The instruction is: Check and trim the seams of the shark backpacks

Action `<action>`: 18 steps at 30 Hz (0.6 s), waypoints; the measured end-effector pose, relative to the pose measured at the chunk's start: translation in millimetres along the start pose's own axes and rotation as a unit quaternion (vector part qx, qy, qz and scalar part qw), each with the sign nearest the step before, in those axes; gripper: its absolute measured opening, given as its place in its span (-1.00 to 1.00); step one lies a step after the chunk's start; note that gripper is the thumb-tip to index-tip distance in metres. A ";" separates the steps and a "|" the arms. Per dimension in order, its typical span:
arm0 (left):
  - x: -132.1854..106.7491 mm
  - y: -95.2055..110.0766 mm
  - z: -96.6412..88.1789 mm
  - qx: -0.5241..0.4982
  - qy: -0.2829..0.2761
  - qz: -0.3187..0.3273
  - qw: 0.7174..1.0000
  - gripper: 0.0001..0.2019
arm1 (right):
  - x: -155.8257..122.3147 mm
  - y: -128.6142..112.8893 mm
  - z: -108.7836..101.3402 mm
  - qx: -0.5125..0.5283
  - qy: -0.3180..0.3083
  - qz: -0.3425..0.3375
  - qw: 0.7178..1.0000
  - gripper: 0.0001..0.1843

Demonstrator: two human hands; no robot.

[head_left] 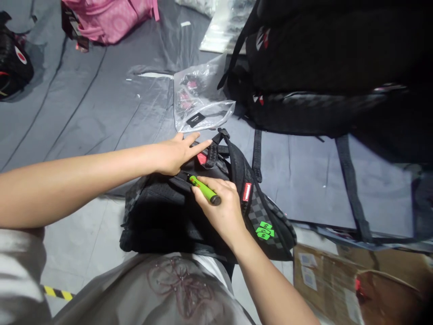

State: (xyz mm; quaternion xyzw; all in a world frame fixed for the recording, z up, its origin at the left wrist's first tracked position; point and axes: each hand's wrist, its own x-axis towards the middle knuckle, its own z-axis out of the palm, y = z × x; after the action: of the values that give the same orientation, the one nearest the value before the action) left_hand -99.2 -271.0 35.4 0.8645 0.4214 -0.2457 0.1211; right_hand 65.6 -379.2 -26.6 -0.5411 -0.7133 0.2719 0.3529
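Note:
A black backpack with grey checks lies across my lap and the table's edge. It bears a red label and green patches. My left hand rests on its upper part near the straps, fingers spread. My right hand grips a bright green pen-shaped tool with a black end. The tool's front end points at the backpack's dark fabric beside my left palm, and I cannot make out its tip. Next to my left fingertips is a red piece among the straps.
A clear plastic bag with a black card lies beyond the backpack. Large black bags stand at the right. A pink bag and another black bag sit at the back left. Cardboard boxes are at lower right.

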 end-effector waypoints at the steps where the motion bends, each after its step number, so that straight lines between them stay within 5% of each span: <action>1: 0.3 -0.8 -0.4 -0.001 -0.006 -0.001 1.000 0.14 | 0.4 -2.0 1.1 -0.003 -0.010 -0.007 1.000 -0.81; 6: -6.2 -6.2 1.1 0.006 -0.011 -0.007 1.000 0.14 | -0.5 -13.0 4.6 0.050 -0.064 -0.029 0.996 -0.82; 10: -23.0 -14.3 15.2 -0.011 0.038 -0.006 0.999 0.10 | -0.5 -13.3 5.1 0.092 -0.111 -0.043 0.989 -0.84; 18: -38.3 -8.4 30.5 -0.070 0.055 -0.131 0.987 0.04 | 11.1 -4.4 17.1 0.062 -0.075 -0.051 0.994 -0.77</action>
State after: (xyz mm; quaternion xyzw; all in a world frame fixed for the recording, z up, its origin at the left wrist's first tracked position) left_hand -135.7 -304.2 29.7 0.8034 0.5531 -0.1813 0.1252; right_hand 47.5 -369.8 -31.2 -0.4589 -0.7461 0.3373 0.3451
